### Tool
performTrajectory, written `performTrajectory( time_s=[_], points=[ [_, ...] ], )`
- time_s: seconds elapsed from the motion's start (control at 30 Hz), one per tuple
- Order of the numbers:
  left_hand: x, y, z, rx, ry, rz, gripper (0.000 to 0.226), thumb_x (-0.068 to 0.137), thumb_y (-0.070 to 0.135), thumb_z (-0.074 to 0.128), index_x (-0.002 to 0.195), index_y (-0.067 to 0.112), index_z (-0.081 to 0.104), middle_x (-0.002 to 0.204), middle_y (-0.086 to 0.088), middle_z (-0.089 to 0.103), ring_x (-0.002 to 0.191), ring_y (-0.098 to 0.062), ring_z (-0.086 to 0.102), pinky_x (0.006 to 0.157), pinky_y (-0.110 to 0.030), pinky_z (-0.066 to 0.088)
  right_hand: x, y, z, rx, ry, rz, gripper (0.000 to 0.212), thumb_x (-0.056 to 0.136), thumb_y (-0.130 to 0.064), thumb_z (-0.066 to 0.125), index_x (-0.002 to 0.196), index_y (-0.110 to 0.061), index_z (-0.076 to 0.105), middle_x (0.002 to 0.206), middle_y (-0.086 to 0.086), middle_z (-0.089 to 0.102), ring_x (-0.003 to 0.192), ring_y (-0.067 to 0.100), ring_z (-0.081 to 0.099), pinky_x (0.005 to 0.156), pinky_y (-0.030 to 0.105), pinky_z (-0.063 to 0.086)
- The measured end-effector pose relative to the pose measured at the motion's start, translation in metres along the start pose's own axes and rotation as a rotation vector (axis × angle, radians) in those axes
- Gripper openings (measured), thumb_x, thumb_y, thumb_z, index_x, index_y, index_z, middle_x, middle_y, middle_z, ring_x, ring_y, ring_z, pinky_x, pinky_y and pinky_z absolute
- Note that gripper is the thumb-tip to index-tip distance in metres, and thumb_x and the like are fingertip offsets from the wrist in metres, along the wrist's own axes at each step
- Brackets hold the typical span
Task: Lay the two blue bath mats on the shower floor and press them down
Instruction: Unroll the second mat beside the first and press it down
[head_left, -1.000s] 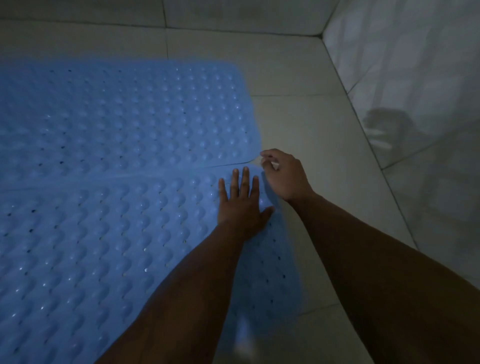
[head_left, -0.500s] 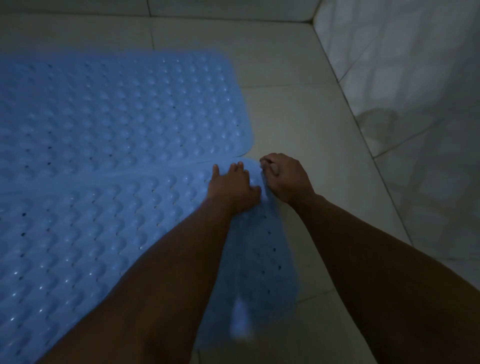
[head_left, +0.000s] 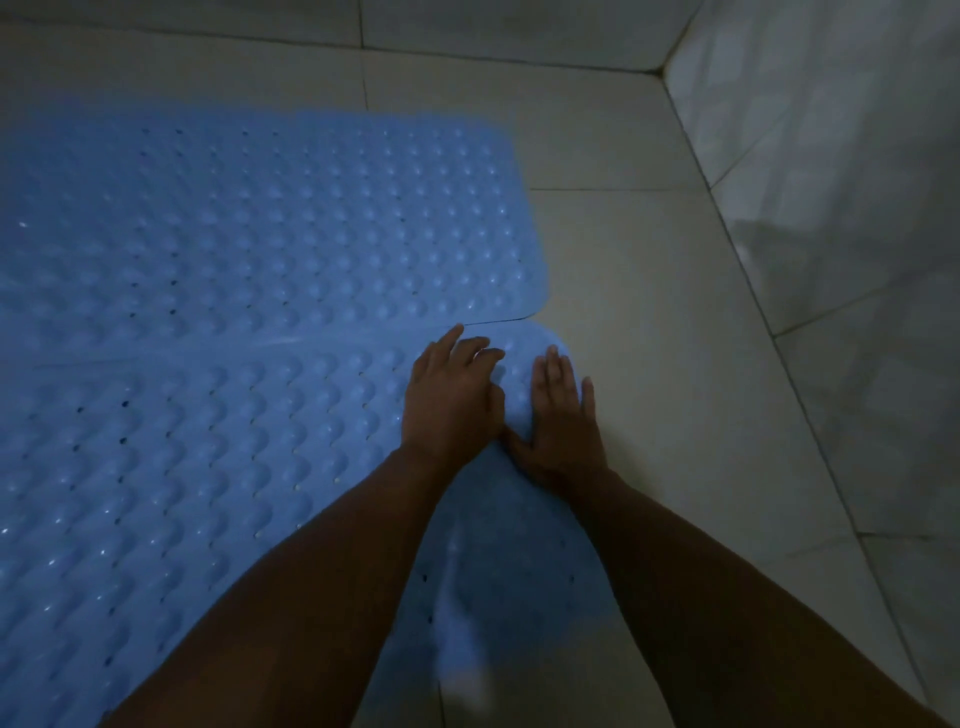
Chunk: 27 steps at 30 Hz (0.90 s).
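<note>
My left hand (head_left: 451, 397) lies palm-down on the near blue mat (head_left: 197, 483), fingers spread and a little bent, their tips close to the seam where it meets the far blue mat (head_left: 270, 228). Just to its right, thumbs nearly touching, my right hand (head_left: 561, 421) presses flat with straight fingers on that same mat's rounded far-right corner. Both mats are pale blue, covered in rows of raised bumps and small dark drain holes, and lie flat side by side on the tiled shower floor (head_left: 675, 332). Their left ends run out of view. My forearms cover part of the near mat, and the dim light blurs its surface between them. The tiled wall (head_left: 841, 218) rises at right.
</note>
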<state>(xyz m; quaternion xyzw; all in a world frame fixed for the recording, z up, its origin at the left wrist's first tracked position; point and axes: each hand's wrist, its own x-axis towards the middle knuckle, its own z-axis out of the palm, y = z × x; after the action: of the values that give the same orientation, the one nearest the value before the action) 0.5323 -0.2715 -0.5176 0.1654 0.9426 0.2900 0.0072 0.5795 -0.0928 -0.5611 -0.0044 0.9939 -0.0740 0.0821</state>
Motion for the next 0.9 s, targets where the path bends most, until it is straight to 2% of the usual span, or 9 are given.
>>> performTrajectory(
  time_s=[0.2,0.3,0.47,0.53,0.6,0.67,0.73,0.8,0.9],
  points=[
    [-0.009,-0.018,0.001,-0.013,0.050,0.008,0.050,0.082,0.031,0.044,0.125,0.021,0.067,0.140,-0.001,0.061,0.147,-0.029,0.038,0.112,-0.053,0.039,-0.001,-0.001,0.007,0.017,0.123,0.005,0.090,0.096,-0.071,0.032,0.160,-0.011,0.012,0.169,0.009,0.006,0.156,0.023,0.000,0.123,0.055,0.011],
    [-0.013,-0.025,0.001,-0.019,0.051,-0.025,0.051,0.084,0.033,0.041,0.127,0.020,0.066,0.141,-0.003,0.059,0.148,-0.030,0.036,0.113,-0.054,0.037,-0.001,0.001,0.010,0.011,0.106,0.009,0.097,0.092,-0.077,0.029,0.160,-0.011,0.007,0.169,0.008,0.000,0.156,0.023,-0.003,0.124,0.055,0.006],
    [-0.019,-0.032,-0.009,0.014,0.074,-0.053,0.051,0.084,0.032,0.040,0.126,0.020,0.065,0.141,-0.003,0.059,0.147,-0.031,0.036,0.112,-0.051,0.038,0.010,0.002,-0.008,0.084,-0.207,0.065,0.127,0.068,-0.099,0.018,0.159,-0.016,-0.012,0.167,0.003,-0.022,0.153,0.019,-0.020,0.123,0.053,-0.009],
    [-0.020,-0.031,-0.016,0.035,0.059,-0.073,0.053,0.084,0.034,0.038,0.127,0.020,0.065,0.142,-0.004,0.058,0.147,-0.031,0.036,0.112,-0.051,0.037,0.023,0.002,-0.031,0.167,-0.398,0.119,0.129,0.066,-0.099,0.025,0.159,-0.018,-0.013,0.166,0.000,-0.024,0.153,0.018,-0.020,0.124,0.054,-0.006],
    [-0.023,-0.024,-0.024,0.036,0.047,-0.092,0.053,0.084,0.035,0.038,0.128,0.019,0.065,0.142,-0.005,0.058,0.147,-0.032,0.036,0.112,-0.052,0.036,0.035,0.005,-0.055,0.261,-0.472,0.168,0.120,0.074,-0.093,0.038,0.161,-0.019,0.001,0.169,0.000,-0.010,0.155,0.018,-0.006,0.126,0.049,0.005],
    [-0.024,-0.017,-0.030,0.041,0.043,-0.106,0.051,0.085,0.032,0.043,0.129,0.018,0.064,0.143,-0.006,0.058,0.148,-0.032,0.035,0.113,-0.053,0.037,0.042,0.004,-0.074,0.260,-0.397,0.186,0.107,0.079,-0.089,0.039,0.159,-0.021,0.021,0.168,0.003,0.015,0.153,0.022,0.019,0.124,0.041,0.020],
    [-0.024,-0.014,-0.036,0.053,0.032,-0.116,0.050,0.086,0.030,0.048,0.131,0.018,0.063,0.145,-0.007,0.056,0.149,-0.033,0.033,0.113,-0.053,0.037,0.039,-0.008,-0.079,0.193,-0.270,0.141,0.089,0.090,-0.076,0.040,0.157,-0.020,0.028,0.164,0.005,0.027,0.150,0.024,0.027,0.122,0.039,0.025],
    [-0.025,-0.016,-0.039,0.058,0.010,-0.129,0.049,0.087,0.030,0.049,0.134,0.019,0.061,0.147,-0.006,0.054,0.150,-0.032,0.030,0.113,-0.054,0.036,0.029,-0.027,-0.070,0.186,-0.184,0.077,0.075,0.099,-0.061,0.042,0.158,-0.017,0.027,0.165,0.008,0.023,0.153,0.025,0.020,0.124,0.042,0.018],
    [-0.031,-0.023,-0.040,0.065,0.009,-0.153,0.053,0.086,0.031,0.045,0.135,0.019,0.060,0.147,-0.006,0.054,0.150,-0.032,0.030,0.112,-0.052,0.037,0.012,-0.047,-0.043,0.152,-0.166,-0.013,0.078,0.101,-0.058,0.038,0.160,-0.013,0.015,0.168,0.012,0.007,0.156,0.028,0.001,0.126,0.047,0.005]
  ],
)
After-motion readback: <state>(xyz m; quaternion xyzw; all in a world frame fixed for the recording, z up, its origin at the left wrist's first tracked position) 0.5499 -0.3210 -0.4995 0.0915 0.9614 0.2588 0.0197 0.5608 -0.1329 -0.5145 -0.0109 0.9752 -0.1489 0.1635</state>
